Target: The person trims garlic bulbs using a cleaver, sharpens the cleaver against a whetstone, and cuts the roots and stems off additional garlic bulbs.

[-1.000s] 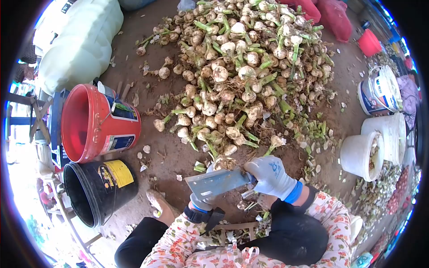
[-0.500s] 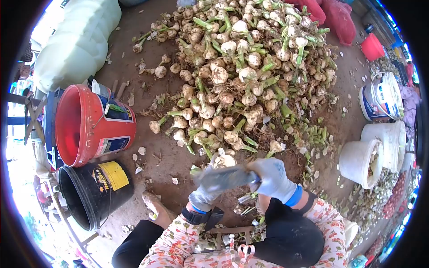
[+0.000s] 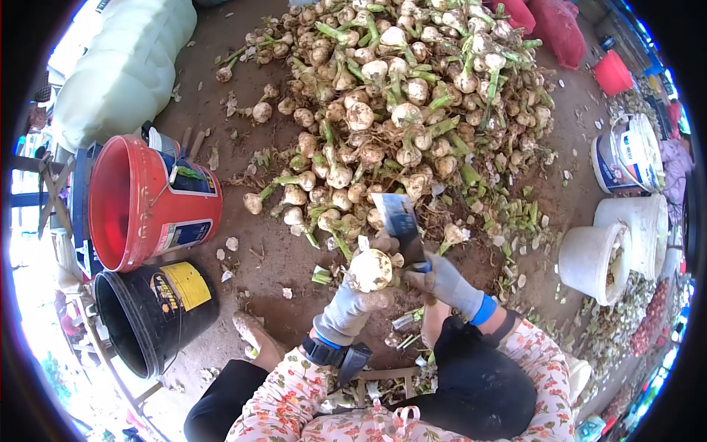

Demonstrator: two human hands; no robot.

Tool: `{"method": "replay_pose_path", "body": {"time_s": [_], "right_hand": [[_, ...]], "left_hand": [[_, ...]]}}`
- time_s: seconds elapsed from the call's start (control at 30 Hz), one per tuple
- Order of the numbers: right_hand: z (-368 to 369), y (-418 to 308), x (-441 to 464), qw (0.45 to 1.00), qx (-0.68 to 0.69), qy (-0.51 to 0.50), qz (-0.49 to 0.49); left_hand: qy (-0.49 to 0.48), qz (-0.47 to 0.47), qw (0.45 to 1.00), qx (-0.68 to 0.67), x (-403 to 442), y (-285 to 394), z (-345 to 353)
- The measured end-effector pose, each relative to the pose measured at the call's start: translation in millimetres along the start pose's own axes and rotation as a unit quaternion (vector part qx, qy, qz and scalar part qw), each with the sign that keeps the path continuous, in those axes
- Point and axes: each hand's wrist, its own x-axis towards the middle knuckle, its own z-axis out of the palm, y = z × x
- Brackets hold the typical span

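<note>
My left hand (image 3: 346, 309), in a grey work glove, grips a garlic bulb (image 3: 370, 270) with its pale, round face turned upward. Just to its right, my gloved right hand (image 3: 449, 286) is closed round the handle of a cleaver (image 3: 401, 225). The broad blade points up and away, beside the bulb and apart from it. Beyond both hands lies a large heap of garlic bulbs (image 3: 361, 116) with thick green stalks and dirty roots. Cut stalk pieces (image 3: 515, 214) are scattered at the heap's right side.
At left, a red bucket (image 3: 158, 202) and a black bucket (image 3: 158, 317) lie tilted beside a big pale sack (image 3: 121, 74). White buckets (image 3: 589, 258) stand at right, with a pink bucket (image 3: 613, 74) and red sacks (image 3: 557, 33) farther back. Skins litter the floor.
The cleaver, earlier lying across in front of the left hand and blurred, has swung upright to the right. The bulb's pale face now shows fully in the left hand.
</note>
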Motion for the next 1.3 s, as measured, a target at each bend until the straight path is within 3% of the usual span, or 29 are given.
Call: {"method": "replay_pose_path", "body": {"time_s": [0.1, 0.13, 0.23, 0.27, 0.3, 0.37, 0.43, 0.5, 0.53, 0.6, 0.67, 0.77, 0.8, 0.87, 0.93, 1.03, 1.13, 1.23, 1.3], "right_hand": [[-1, 0, -1, 0.984, 0.174, 0.019, 0.021], [-4, -5, -4, 0.964, 0.254, 0.037, 0.064], [-14, -10, -3, 0.980, 0.153, 0.120, -0.029], [-12, -12, -2, 0.976, 0.151, 0.149, -0.054], [-7, -16, -4, 0.984, 0.121, 0.115, -0.057], [0, -26, -4, 0.995, 0.058, 0.044, -0.071], [0, -38, -6, 0.959, -0.075, 0.142, -0.232], [1, -43, -6, 0.873, -0.202, 0.234, -0.378], [-2, -36, -10, 0.876, -0.175, 0.187, -0.410], [-4, -7, -2, 0.917, -0.320, 0.122, -0.205], [-19, 28, 7, 0.893, -0.438, 0.099, -0.035], [-19, 34, -1, 0.931, -0.272, 0.223, -0.095], [-21, 29, -2, 0.949, -0.208, 0.217, -0.093], [-30, 14, 4, 0.957, -0.212, 0.193, -0.053], [-33, 22, 8, 0.958, -0.218, 0.187, -0.020], [-32, 34, 13, 0.979, -0.106, 0.172, 0.026], [-42, 43, 18, 0.974, -0.170, 0.149, 0.028], [-43, 25, 19, 0.954, -0.261, 0.148, 0.021], [-32, -1, 13, 0.942, -0.306, 0.137, -0.019]], "left_hand": [[0.029, 0.016, 0.997, 0.066, 0, -20, -12], [0.085, -0.025, 0.989, 0.121, -11, -16, -9], [0.003, -0.081, 0.991, 0.103, -21, -2, -25], [0.002, -0.115, 0.963, 0.244, -19, -4, -24], [0.002, -0.149, 0.913, 0.379, -15, -2, -18], [0.001, -0.204, 0.756, 0.622, -4, -2, -7], [0.074, -0.154, 0.793, 0.585, -4, -22, -19], [0.126, -0.145, 0.841, 0.505, 0, -29, -30], [0.115, -0.091, 0.867, 0.476, 1, -31, -35], [0.117, -0.097, 0.855, 0.495, -5, -29, -27], [0.125, -0.100, 0.847, 0.507, -8, -34, -32], [0.066, -0.034, 0.787, 0.613, -18, -54, -87], [0.089, -0.079, 0.755, 0.645, -17, -47, -97], [0.303, -0.177, 0.767, 0.538, 3, -37, -121], [0.415, -0.120, 0.792, 0.431, 35, -22, -129], [0.452, -0.057, 0.809, 0.371, 96, -55, -193], [0.426, -0.128, 0.866, 0.228, 95, -32, -185], [0.265, -0.012, 0.964, 0.010, 52, -12, -148], [0.189, 0.035, 0.979, 0.070, 26, -16, -141]]}}
